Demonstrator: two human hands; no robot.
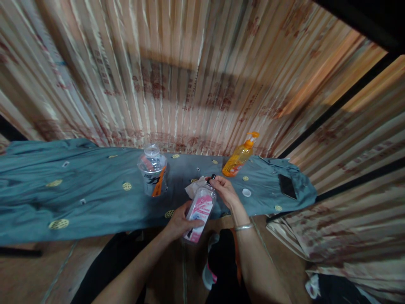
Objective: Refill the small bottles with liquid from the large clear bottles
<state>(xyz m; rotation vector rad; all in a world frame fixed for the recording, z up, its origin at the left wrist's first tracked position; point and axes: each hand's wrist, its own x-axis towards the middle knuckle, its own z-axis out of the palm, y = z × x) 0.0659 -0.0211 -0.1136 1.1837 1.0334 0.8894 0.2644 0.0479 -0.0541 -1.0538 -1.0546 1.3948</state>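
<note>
My left hand (184,221) is wrapped round the lower part of a clear bottle (201,207) with a pink and white label, tilted over the table's front edge. At its neck, my right hand (222,188) pinches a small black piece (212,178); whether that piece is attached to the bottle cannot be made out. A crumpled white tissue (193,188) lies behind the bottle neck. To the right of my right hand, a round white cap (247,193) rests on the cloth.
On the green patterned cloth (101,185) stand a clear wide container (155,175) at left and an orange pump bottle (238,159) at back right. A black phone (287,186) lies farther right. Pleated curtains (177,76) hang behind, with dark metal bars (344,90) at right.
</note>
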